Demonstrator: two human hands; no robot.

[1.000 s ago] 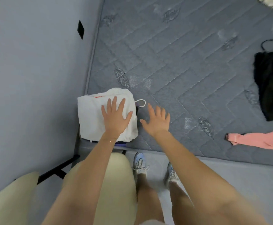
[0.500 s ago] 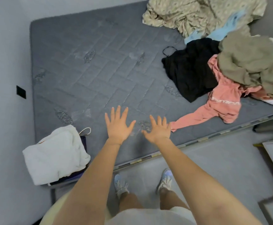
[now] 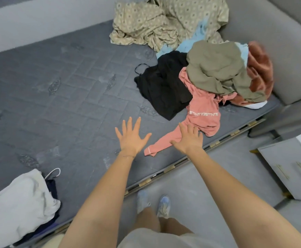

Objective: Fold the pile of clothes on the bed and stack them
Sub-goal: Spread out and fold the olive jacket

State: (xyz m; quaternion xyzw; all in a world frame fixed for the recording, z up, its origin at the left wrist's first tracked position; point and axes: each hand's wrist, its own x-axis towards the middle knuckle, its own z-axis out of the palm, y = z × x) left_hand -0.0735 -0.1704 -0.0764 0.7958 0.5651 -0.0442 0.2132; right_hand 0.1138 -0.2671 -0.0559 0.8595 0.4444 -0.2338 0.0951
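Observation:
A pile of unfolded clothes lies at the right of the grey mattress (image 3: 56,108): an olive garment (image 3: 217,68) on top, a rust one (image 3: 260,65), a black one (image 3: 162,88), a light blue one (image 3: 190,43) and a pink top (image 3: 203,111) whose sleeve trails toward the bed's front edge. My right hand (image 3: 189,138) is spread, fingers straight, over that pink sleeve. Spread the same way, my left hand (image 3: 131,135) hovers over bare mattress just left of the sleeve. A folded white garment (image 3: 19,203) tops a small stack at the bed's near left corner.
A crumpled beige patterned sheet (image 3: 164,20) lies at the back of the bed. A grey upholstered headboard (image 3: 289,51) rises on the right. A white cabinet with gold handles (image 3: 292,169) stands on the floor at right. A wall borders the bed's left side.
My view and both hands have swung right, away from the folded white garment and over to the pile. My right hand has reached the pink sleeve.

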